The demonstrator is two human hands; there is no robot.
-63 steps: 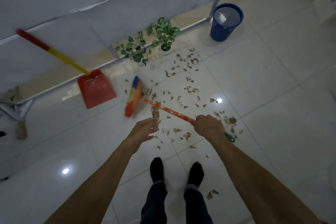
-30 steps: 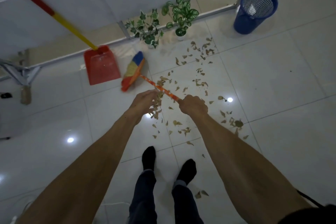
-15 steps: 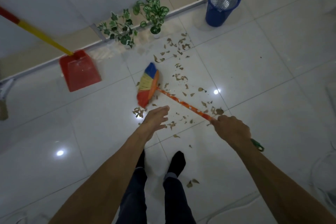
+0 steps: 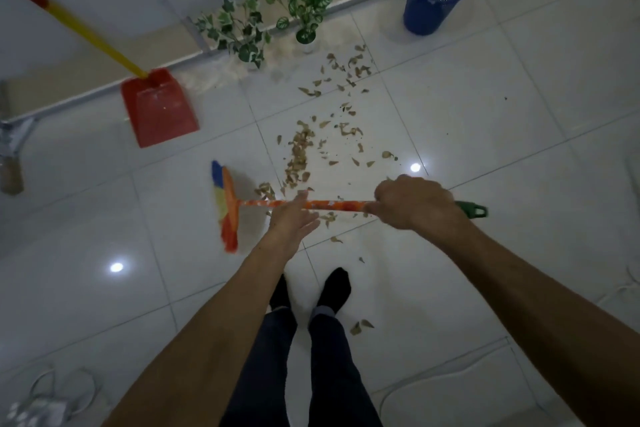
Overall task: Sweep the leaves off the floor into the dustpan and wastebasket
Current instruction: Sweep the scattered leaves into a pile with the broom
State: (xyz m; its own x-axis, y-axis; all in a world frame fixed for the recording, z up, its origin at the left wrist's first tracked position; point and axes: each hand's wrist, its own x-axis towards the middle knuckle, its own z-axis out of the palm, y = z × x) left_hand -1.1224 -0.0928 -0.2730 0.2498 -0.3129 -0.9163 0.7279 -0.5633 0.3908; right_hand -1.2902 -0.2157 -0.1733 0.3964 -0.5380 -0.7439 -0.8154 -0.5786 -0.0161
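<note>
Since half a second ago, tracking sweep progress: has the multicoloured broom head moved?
Yes. The broom head swung toward the person's left, off the leaf trail, judged against the red dustpan.

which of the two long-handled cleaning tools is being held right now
The broom, gripped by the right hand. The red dustpan rests untouched on the floor.

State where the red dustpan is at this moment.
In the head view, the red dustpan rests on the floor at upper left, apart from the leaves, left of the potted plants, its yellow-and-red handle rising toward the wall.
</note>
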